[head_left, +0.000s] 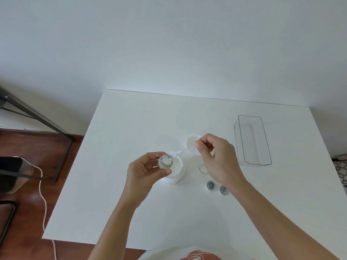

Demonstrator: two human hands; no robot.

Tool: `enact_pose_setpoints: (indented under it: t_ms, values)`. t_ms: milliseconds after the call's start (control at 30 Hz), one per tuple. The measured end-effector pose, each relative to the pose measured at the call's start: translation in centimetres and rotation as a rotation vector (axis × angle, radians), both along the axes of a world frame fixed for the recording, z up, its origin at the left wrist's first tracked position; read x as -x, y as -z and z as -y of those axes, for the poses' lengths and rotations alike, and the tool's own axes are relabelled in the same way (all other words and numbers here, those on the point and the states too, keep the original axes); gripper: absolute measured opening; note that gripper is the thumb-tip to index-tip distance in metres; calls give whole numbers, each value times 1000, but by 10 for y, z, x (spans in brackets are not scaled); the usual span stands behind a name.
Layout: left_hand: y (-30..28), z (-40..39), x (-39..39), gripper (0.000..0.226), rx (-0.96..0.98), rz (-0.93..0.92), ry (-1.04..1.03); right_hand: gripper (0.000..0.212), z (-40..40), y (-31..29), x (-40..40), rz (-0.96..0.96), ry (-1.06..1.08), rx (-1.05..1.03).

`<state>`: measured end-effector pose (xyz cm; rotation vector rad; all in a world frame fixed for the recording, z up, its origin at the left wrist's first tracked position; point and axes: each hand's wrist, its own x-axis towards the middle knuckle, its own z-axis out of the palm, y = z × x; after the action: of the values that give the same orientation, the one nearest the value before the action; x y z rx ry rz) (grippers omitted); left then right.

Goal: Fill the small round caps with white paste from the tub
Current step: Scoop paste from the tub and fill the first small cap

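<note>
**Paste on its way from tub to cap**

The white table [131, 128] is smooth and matte, so white paste dropped on it would be hard to spot. At 2 o'clock from the tub stands a clear rectangular plastic bin [253, 140], thin-walled and glossy. The tub [175, 172] itself, a squat white cylinder open at the top, sits at the table's centre with paste inside; its round white lid [191, 145] lies just beyond, at 1 o'clock.

The left hand [144, 171] holds 1 small round cap [165, 161] over the tub's near-left rim, thumb and fingers clamped on its sides; the cap looks cream-walled with a shiny clear base. The right hand [216, 156] has its fingers pinched together on a thin translucent spatula [179, 152], whose tip points toward the cap.

2 more caps [210, 185] [223, 190] sit at 4 o'clock from the tub, and a faint clear disc [203, 168] lies under the right hand.

Risks, as I judge them: the spatula is slim and the cap's mouth narrow, so a tilted cap or an overloaded tip could smear paste on the fingers or rim. The right wrist hovers near the loose caps and could knock them.
</note>
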<state>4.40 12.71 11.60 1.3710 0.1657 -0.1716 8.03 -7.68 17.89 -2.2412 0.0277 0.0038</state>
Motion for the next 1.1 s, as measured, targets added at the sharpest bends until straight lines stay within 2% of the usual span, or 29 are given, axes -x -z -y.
enact_pose_setpoints:
  t_ms: [367,433,533,733,867,1100]
  values:
    - [2,0,0,41,-18,-5,-21,19,0,0,4,13,-77,32]
    - [3,-1,0,40,-17,-13,-29,19,1,3,4,-35,-68,-47]
    - [2,0,0,40,-11,-25,-35,18,6,6,2,-122,4,-298]
    - [-4,0,2,34,50,-19,-25,11,3,9,5,-43,-15,-552]
    - [-6,-1,2,31,75,-21,-14,9,4,15,7,-21,-48,-608]
    - [-5,-2,2,34,115,-29,-13,11,6,19,10,22,-137,-529]
